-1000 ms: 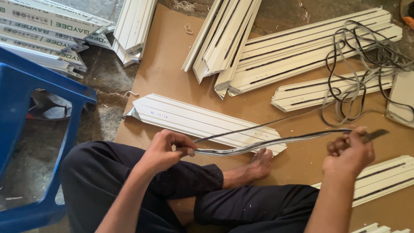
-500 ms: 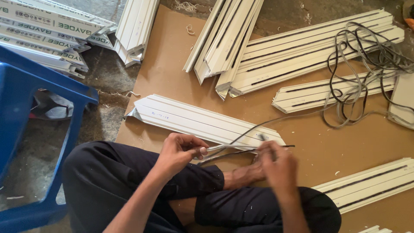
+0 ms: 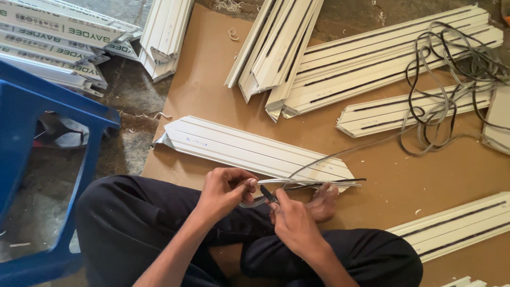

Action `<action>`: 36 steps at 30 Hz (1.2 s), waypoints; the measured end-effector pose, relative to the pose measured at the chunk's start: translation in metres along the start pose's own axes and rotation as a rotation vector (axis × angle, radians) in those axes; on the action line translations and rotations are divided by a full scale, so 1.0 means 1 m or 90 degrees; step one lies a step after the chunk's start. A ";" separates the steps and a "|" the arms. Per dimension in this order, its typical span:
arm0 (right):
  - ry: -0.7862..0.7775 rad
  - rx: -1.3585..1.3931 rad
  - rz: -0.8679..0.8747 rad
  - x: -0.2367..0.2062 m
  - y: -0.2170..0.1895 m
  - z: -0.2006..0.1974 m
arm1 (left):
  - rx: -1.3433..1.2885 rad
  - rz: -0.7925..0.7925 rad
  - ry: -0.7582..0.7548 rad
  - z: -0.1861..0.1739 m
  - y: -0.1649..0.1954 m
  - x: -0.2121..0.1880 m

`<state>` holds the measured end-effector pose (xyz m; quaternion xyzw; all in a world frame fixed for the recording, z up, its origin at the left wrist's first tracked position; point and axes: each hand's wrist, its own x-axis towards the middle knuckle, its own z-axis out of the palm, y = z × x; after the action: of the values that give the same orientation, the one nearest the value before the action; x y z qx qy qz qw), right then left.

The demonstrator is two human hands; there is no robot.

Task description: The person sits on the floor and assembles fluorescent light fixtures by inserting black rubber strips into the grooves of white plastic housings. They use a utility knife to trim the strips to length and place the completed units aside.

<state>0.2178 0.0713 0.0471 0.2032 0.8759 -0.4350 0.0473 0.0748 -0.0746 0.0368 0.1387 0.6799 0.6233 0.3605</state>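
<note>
I sit cross-legged on brown board. My left hand (image 3: 227,190) pinches the end of a thin grey rubber strip (image 3: 319,182) that runs right over my bare foot (image 3: 323,202). My right hand (image 3: 292,220) holds a small dark cutting tool (image 3: 268,193) against the strip, close to my left fingers. The strip trails back toward a tangled coil of the same grey and black cord (image 3: 446,90) at the right. Just beyond my hands lies a white plastic profile (image 3: 249,149) with mitred ends.
More white profiles (image 3: 372,58) lie in stacks at the top and a pair (image 3: 457,226) at the lower right. A blue plastic stool (image 3: 48,159) stands at the left. Boxed white lengths (image 3: 53,37) are piled top left on the concrete floor.
My right hand has come from the far right end of the strip back to my left hand, and now works with the tool on the strip beside my left fingers.
</note>
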 end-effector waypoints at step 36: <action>0.176 -0.124 -0.107 -0.002 -0.002 0.020 | -0.220 0.003 -0.109 0.019 0.002 -0.012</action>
<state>0.2174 0.0541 0.0372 0.1821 0.9259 -0.3183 -0.0906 0.0950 -0.0677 0.0431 0.1284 0.5293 0.7176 0.4341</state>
